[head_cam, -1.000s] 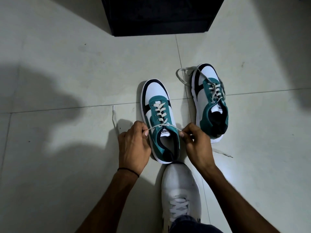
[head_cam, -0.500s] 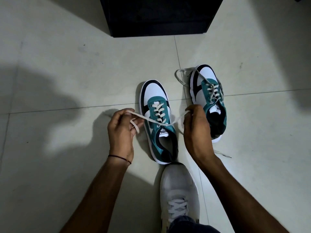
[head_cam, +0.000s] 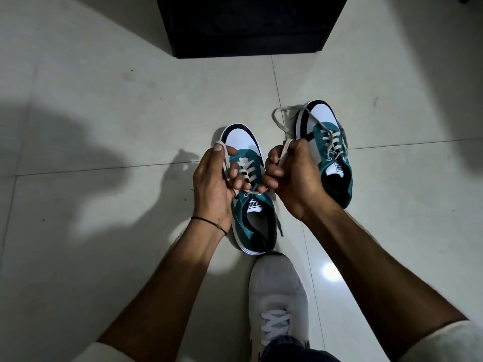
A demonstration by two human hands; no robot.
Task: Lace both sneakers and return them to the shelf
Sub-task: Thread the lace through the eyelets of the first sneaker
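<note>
fingers (head_cam: 234, 176) around sneaker lace (head_cam: 226, 163)

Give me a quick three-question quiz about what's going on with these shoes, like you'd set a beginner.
1. True or false: the near green sneaker is lifted off the floor.
2. What does each hand hold? A) a brush B) a lace end C) a sock
3. Fill in: the far green sneaker has a loose lace loop trailing beside its ____.

Key
1. False: it rests on the floor, heel near the person's white shoe.
2. B: the left hand and the right hand each grip one end of the lace.
3. Toe.
</note>
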